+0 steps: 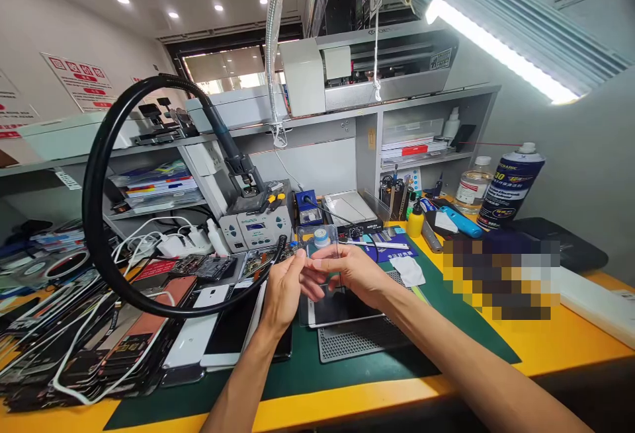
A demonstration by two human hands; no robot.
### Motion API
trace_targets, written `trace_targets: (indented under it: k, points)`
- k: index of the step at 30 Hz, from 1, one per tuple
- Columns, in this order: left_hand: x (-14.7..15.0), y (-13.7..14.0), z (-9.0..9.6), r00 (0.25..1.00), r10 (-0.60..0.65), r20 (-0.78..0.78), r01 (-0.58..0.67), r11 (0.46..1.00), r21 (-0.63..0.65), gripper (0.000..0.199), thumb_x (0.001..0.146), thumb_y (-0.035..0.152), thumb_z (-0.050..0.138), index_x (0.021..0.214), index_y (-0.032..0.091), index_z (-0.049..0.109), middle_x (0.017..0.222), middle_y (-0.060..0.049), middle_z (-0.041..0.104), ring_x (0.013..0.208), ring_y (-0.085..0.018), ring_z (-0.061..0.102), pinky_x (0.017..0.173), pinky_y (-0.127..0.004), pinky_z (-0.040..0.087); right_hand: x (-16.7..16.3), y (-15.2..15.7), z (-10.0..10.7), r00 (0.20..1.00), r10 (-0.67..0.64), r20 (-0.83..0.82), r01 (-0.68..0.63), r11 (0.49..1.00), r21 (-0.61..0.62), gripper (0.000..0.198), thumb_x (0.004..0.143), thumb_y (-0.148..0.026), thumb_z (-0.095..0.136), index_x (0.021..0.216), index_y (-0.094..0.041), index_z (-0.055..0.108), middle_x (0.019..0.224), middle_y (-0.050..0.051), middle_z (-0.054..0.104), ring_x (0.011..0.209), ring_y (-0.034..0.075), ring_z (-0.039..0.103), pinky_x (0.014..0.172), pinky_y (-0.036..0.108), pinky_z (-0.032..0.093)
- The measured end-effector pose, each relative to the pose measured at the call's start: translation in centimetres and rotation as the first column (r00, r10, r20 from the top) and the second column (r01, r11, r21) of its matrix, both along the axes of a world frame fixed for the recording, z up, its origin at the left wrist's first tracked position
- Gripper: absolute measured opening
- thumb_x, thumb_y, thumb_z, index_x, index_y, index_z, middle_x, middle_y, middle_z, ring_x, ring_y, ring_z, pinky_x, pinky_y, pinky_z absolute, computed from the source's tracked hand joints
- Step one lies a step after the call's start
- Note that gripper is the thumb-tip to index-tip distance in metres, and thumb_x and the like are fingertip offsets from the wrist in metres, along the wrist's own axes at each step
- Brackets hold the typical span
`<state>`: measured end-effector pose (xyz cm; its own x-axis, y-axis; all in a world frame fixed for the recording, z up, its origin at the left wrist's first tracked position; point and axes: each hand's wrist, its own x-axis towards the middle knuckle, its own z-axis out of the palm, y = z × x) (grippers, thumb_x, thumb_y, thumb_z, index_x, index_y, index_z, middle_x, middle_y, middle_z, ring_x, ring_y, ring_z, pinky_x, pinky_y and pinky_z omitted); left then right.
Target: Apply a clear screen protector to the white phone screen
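My left hand (284,287) and my right hand (350,269) meet over the bench, thumbs and forefingers pinched close together. Between them is a thin, clear rectangular sheet (303,319), see-through and hard to make out; it could be film or a flat case. Behind it a small round tub with a blue and white lid (322,238) shows. Below my hands lies a white-framed tablet or phone with a dark screen (347,307). It rests partly over a grey perforated mat (357,344) on the green work mat (297,383).
Stacked phones (133,347) and white cables fill the left. A black hose (92,175) loops from a soldering station (258,227). White cloth (409,271), yellow bottle (415,221) and spray can (510,185) stand or lie right. A lamp (506,49) hangs overhead.
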<state>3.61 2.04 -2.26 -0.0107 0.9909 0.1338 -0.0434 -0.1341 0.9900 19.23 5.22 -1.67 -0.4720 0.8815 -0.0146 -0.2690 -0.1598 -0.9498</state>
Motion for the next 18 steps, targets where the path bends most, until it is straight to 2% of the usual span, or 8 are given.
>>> trace_targets:
  k: [2,6,10,13,18]
  points:
    - [0.03,-0.05,0.19,1.0,-0.011,0.019,0.011,1.0,-0.015,0.049,0.088,0.058,0.057,0.079,0.011,0.066,0.064,-0.009,0.07,0.047,-0.019,0.066,0.043,-0.027,0.051,0.09,0.09,0.01,1.0,-0.003,-0.013,0.003,0.999,-0.046,0.031,0.069,-0.037,0.086,0.083,-0.013,0.071,0.071,0.002,0.066,0.063,0.013,0.058,0.054,0.025,0.044]
    - [-0.08,-0.18,0.44,0.999,-0.033,0.037,0.034,0.999,-0.031,0.047,0.086,0.057,0.059,0.079,0.011,0.066,0.063,-0.008,0.07,0.043,-0.018,0.063,0.044,-0.028,0.051,0.29,0.4,-0.03,0.994,0.068,-0.084,-0.074,0.994,-0.074,0.029,0.076,-0.039,0.08,0.084,-0.013,0.07,0.071,0.002,0.063,0.063,0.013,0.056,0.052,0.024,0.046]
    - [-0.48,-0.09,0.21,1.0,-0.021,-0.01,0.021,1.0,-0.019,0.047,0.089,0.057,0.057,0.077,0.013,0.067,0.062,-0.007,0.069,0.046,-0.019,0.063,0.046,-0.029,0.052,0.25,0.51,0.13,0.989,0.09,-0.118,-0.102,0.989,-0.104,0.026,0.081,-0.039,0.074,0.082,-0.014,0.067,0.071,0.003,0.063,0.062,0.014,0.056,0.048,0.023,0.044]
    - [-0.72,0.05,0.05,0.999,0.032,-0.043,-0.031,0.999,0.029,0.043,0.087,0.055,0.062,0.071,0.015,0.065,0.058,-0.003,0.065,0.046,-0.017,0.06,0.047,-0.028,0.051,0.22,0.53,0.27,0.989,0.079,-0.124,-0.095,0.987,-0.129,0.025,0.084,-0.038,0.072,0.081,-0.014,0.066,0.069,0.003,0.062,0.059,0.013,0.054,0.045,0.023,0.043]
    - [-0.79,0.04,0.35,0.997,0.078,0.001,-0.078,0.991,0.112,0.03,0.079,0.043,0.076,0.072,0.018,0.061,0.06,0.004,0.061,0.047,-0.013,0.058,0.043,-0.023,0.048,0.4,0.7,0.02,0.988,0.122,-0.09,-0.132,0.984,-0.117,0.026,0.084,-0.038,0.072,0.088,-0.013,0.069,0.073,0.003,0.061,0.061,0.013,0.055,0.047,0.023,0.048]
